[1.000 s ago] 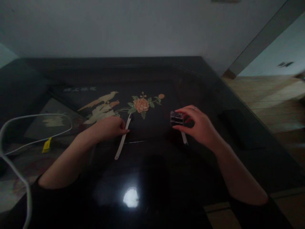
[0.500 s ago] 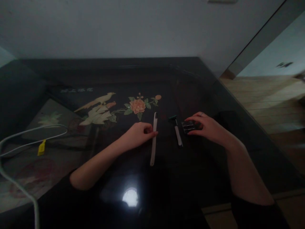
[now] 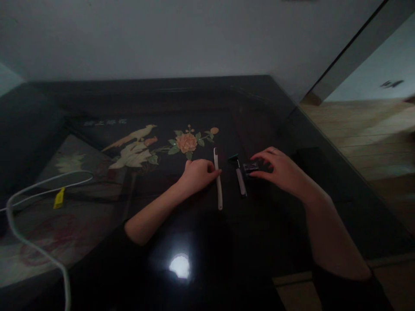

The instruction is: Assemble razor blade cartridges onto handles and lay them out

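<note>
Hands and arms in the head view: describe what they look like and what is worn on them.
Both forearms are bare, with dark sleeves pushed up toward the elbows. The right hand wears a thin ring on one finger. The left hand shows no ring, watch or glove.
</note>
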The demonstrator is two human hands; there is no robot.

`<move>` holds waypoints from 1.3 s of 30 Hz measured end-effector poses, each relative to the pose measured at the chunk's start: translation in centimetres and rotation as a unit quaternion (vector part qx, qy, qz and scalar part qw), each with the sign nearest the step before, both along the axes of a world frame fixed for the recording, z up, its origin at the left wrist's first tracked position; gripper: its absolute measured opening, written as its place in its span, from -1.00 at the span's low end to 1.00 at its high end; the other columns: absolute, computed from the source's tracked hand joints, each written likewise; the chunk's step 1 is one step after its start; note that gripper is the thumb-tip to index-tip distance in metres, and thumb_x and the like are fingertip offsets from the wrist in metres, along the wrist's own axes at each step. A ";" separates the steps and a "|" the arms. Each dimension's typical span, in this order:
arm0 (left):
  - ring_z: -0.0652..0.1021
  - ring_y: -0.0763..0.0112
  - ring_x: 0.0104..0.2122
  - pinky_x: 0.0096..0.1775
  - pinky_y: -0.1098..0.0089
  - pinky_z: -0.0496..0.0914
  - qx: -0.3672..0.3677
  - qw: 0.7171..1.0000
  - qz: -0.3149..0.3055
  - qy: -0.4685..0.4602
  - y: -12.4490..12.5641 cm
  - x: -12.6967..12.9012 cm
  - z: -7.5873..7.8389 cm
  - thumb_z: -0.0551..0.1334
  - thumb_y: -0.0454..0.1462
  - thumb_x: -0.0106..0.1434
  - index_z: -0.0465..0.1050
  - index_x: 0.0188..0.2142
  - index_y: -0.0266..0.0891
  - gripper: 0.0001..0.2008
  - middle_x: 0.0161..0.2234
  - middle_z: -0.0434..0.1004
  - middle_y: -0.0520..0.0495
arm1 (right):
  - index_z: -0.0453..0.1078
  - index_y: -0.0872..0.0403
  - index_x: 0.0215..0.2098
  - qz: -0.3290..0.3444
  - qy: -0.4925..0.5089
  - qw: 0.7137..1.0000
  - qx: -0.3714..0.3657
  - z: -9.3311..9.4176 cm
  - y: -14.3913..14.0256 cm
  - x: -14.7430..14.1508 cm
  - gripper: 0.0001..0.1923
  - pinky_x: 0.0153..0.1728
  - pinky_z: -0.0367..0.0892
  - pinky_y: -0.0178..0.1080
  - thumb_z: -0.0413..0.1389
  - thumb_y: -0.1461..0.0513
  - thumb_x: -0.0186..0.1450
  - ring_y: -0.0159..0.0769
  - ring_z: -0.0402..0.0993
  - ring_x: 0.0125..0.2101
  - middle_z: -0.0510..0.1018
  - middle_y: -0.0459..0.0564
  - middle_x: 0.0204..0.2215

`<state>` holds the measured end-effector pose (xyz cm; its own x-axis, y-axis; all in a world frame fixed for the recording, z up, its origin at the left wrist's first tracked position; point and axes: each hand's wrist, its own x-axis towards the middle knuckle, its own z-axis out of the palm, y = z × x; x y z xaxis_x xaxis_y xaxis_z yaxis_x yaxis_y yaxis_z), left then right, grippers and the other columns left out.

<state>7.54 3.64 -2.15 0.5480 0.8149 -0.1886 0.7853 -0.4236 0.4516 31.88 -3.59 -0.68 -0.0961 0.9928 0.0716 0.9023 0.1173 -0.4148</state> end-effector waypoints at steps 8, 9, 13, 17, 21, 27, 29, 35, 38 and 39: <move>0.55 0.15 -0.27 -0.10 0.12 0.22 0.057 0.998 -0.002 0.032 0.2 0.2 -0.2 0.13 -0.06 0.28 0.57 -0.41 -0.23 -0.65 -0.39 0.61 -0.12 | 0.50 0.06 -0.47 -0.084 -0.126 0.978 -0.142 1.6 -1.4 -5.8 -0.60 -0.52 0.07 -0.26 0.01 0.02 0.36 -0.24 0.43 -0.52 0.54 -0.01 -0.54; 0.55 0.14 -0.27 -0.09 0.13 0.22 0.064 0.997 -0.003 0.035 0.2 0.2 -0.2 0.13 -0.07 0.28 0.57 -0.41 -0.24 -0.64 -0.38 0.61 -0.14 | 0.51 0.05 -0.45 -0.085 -0.140 0.974 -0.159 1.4 -1.4 -6.3 -0.59 -0.52 0.07 -0.26 0.00 0.02 0.37 -0.22 0.46 -0.50 0.57 0.01 -0.51; 0.56 0.15 -0.26 -0.10 0.16 0.24 0.088 0.995 -0.015 0.046 0.0 0.1 0.0 0.13 -0.09 0.30 0.58 -0.42 -0.25 -0.64 -0.38 0.62 -0.16 | 0.53 0.04 -0.40 -0.086 -0.170 0.964 -0.184 0.9 -1.3 -7.0 -0.60 -0.50 0.12 -0.24 -0.02 0.02 0.38 -0.14 0.53 -0.43 0.61 0.05 -0.44; 0.57 0.16 -0.29 -0.13 0.17 0.25 0.105 0.993 -0.023 0.050 0.0 0.1 -0.1 0.11 -0.10 0.33 0.57 -0.46 -0.25 -0.61 -0.41 0.62 -0.15 | 0.52 0.02 -0.39 -0.096 -0.186 0.961 -0.183 0.6 -1.2 -6.9 -0.60 -0.51 0.12 -0.22 -0.04 0.02 0.38 -0.08 0.55 -0.40 0.61 0.05 -0.44; 0.58 0.14 -0.30 -0.15 0.17 0.27 0.115 0.992 -0.023 0.052 -0.1 0.1 -0.2 0.10 -0.11 0.33 0.56 -0.47 -0.27 -0.61 -0.42 0.62 -0.17 | 0.50 0.02 -0.40 -0.093 -0.189 0.960 -0.186 0.4 -1.1 -7.0 -0.62 -0.51 0.12 -0.23 -0.04 0.03 0.38 -0.10 0.56 -0.40 0.61 0.05 -0.44; 0.58 0.14 -0.26 -0.17 0.19 0.28 0.118 0.991 -0.031 0.054 -0.4 0.3 0.1 0.07 -0.13 0.34 0.56 -0.44 -0.28 -0.61 -0.36 0.64 -0.19 | 0.50 0.03 -0.38 -0.091 -0.188 0.961 -0.183 0.3 -0.9 -7.4 -0.63 -0.51 0.10 -0.24 -0.05 0.04 0.39 -0.11 0.55 -0.41 0.60 0.04 -0.44; 0.58 0.15 -0.25 -0.17 0.20 0.28 0.118 0.991 -0.034 0.056 -0.4 0.4 0.1 0.07 -0.13 0.35 0.56 -0.42 -0.28 -0.61 -0.35 0.64 -0.19 | 0.49 0.03 -0.38 -0.089 -0.189 0.960 -0.185 0.4 -0.9 -7.4 -0.63 -0.51 0.08 -0.24 -0.05 0.05 0.39 -0.13 0.54 -0.41 0.60 0.04 -0.44; 0.58 0.15 -0.26 -0.17 0.20 0.30 0.122 0.990 -0.047 0.059 -0.6 0.3 -0.1 0.07 -0.12 0.35 0.57 -0.42 -0.27 -0.61 -0.36 0.63 -0.18 | 0.47 0.02 -0.40 -0.088 -0.188 0.962 -0.176 0.5 -1.0 -7.3 -0.64 -0.52 0.03 -0.25 -0.03 0.03 0.38 -0.13 0.54 -0.41 0.60 0.02 -0.45; 0.58 0.14 -0.26 -0.17 0.20 0.32 0.122 0.989 -0.053 0.061 -0.6 0.3 0.0 0.06 -0.13 0.35 0.56 -0.42 -0.28 -0.61 -0.36 0.63 -0.18 | 0.47 0.02 -0.40 -0.091 -0.185 0.963 -0.175 0.5 -1.0 -7.3 -0.65 -0.52 0.02 -0.26 -0.02 0.03 0.38 -0.15 0.52 -0.42 0.59 0.01 -0.46; 0.58 0.14 -0.26 -0.17 0.20 0.32 0.122 0.989 -0.054 0.062 -0.7 0.3 0.1 0.06 -0.14 0.35 0.56 -0.42 -0.28 -0.61 -0.36 0.63 -0.19 | 0.46 0.02 -0.40 -0.092 -0.181 0.963 -0.176 0.5 -1.0 -7.3 -0.65 -0.53 0.01 -0.27 -0.02 0.03 0.38 -0.16 0.51 -0.43 0.58 0.00 -0.47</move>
